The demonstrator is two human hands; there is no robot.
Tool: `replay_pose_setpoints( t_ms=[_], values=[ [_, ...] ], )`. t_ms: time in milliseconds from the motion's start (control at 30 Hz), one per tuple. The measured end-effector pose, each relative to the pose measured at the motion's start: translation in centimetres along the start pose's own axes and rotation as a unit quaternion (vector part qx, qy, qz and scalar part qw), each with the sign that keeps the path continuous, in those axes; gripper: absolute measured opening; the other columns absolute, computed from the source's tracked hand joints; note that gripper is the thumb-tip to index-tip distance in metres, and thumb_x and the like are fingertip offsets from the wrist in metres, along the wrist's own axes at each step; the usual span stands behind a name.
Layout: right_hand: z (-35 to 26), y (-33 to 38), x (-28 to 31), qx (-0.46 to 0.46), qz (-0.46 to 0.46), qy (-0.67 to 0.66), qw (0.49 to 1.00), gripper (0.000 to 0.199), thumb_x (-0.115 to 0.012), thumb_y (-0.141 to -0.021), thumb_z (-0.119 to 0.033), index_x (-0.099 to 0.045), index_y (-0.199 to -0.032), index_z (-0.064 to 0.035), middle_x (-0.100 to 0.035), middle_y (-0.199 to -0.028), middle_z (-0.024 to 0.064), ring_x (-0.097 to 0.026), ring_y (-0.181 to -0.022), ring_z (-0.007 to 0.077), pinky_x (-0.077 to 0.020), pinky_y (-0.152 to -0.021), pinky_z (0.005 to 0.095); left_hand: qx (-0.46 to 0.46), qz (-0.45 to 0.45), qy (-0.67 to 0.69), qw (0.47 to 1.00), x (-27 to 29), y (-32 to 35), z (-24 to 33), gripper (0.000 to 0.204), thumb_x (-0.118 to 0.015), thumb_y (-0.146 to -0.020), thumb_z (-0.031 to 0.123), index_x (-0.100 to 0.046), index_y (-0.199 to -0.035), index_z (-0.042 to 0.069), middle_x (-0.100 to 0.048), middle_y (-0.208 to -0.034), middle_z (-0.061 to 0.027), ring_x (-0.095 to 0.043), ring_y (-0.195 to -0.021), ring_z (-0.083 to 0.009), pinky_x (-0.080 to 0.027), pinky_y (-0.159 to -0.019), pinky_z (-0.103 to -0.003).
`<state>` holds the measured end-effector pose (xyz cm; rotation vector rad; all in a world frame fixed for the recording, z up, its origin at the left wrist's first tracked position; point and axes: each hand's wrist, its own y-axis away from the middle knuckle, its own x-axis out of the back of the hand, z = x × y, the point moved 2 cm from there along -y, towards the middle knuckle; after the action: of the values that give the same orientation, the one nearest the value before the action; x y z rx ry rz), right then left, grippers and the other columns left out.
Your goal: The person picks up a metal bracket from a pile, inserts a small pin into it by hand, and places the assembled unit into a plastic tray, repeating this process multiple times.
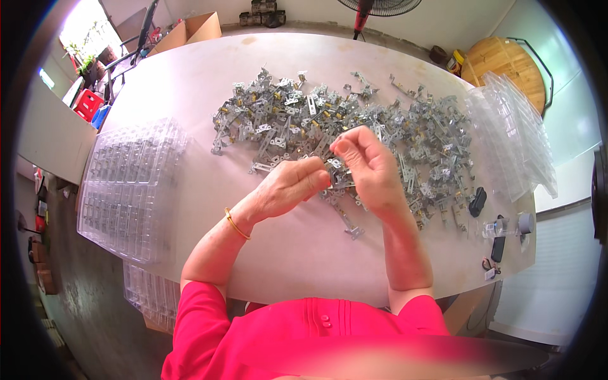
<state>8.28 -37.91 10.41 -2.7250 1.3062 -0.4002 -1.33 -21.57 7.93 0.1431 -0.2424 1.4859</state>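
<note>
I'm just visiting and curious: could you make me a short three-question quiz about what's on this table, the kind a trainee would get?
1. True or false: both hands are lifted above the pale table and meet on one small metal part.
2. Where does the stack of clear plastic trays holding parts lie? A) on the person's left B) on the person's right C) under the heap
3. Which wrist bears the thin gold bangle?

Key
1. True: the left hand and the right hand pinch the same part in front of the heap of metal parts.
2. A; the trays on the right look empty.
3. The left.
</note>
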Motion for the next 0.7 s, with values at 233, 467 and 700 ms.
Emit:
replay_pose_setpoints(
  t_ms=[233, 467, 700],
  values=[
    [-1.7, 0.1, 0.5, 0.193, -0.032, 0.057, 0.979, 0.008, -0.066, -0.099, -0.009, -0.062, -0.098, -0.002, -0.068, -0.108, 0.0088, -0.065, -0.093, 0.0175, -0.0514, -0.081, 0.0314, 0.091, 0.042, 0.243, 0.965, 1.0, -0.2, -0.6, 0.041, -0.052, -0.107, 0.044, -0.055, -0.085, 0.009, -0.046, -0.064, 0.0034, -0.04, -0.052, -0.0056, -0.029, -0.046, -0.024],
    [-1.5, 0.2, -0.3, 0.205, -0.062, 0.104, 0.971, 0.007, -0.068, -0.095, -0.004, -0.063, -0.098, -0.0008, -0.067, -0.098, 0.0106, -0.066, -0.088, 0.0253, -0.0534, -0.081, 0.0333, 0.118, 0.009, 0.31, 0.943, 0.9, -0.2, -0.6, 0.044, -0.049, -0.107, 0.045, -0.059, -0.091, 0.006, -0.056, -0.066, -0.0015, -0.05, -0.05, -0.0111, -0.033, -0.045, -0.025],
    [-0.7, 0.0, 0.6, 0.064, 0.016, -0.135, 0.989, 0.012, -0.062, -0.104, -0.013, -0.063, -0.102, -0.0017, -0.068, -0.096, 0.0041, -0.065, -0.086, 0.0115, -0.0543, -0.079, 0.0275, -0.003, 0.083, 0.355, 0.931, 1.3, -0.7, -1.3, 0.046, -0.046, -0.108, 0.038, -0.057, -0.127, -0.003, -0.07, -0.104, -0.0172, -0.072, -0.088, -0.0284, -0.056, -0.086, -0.039]
  ],
)
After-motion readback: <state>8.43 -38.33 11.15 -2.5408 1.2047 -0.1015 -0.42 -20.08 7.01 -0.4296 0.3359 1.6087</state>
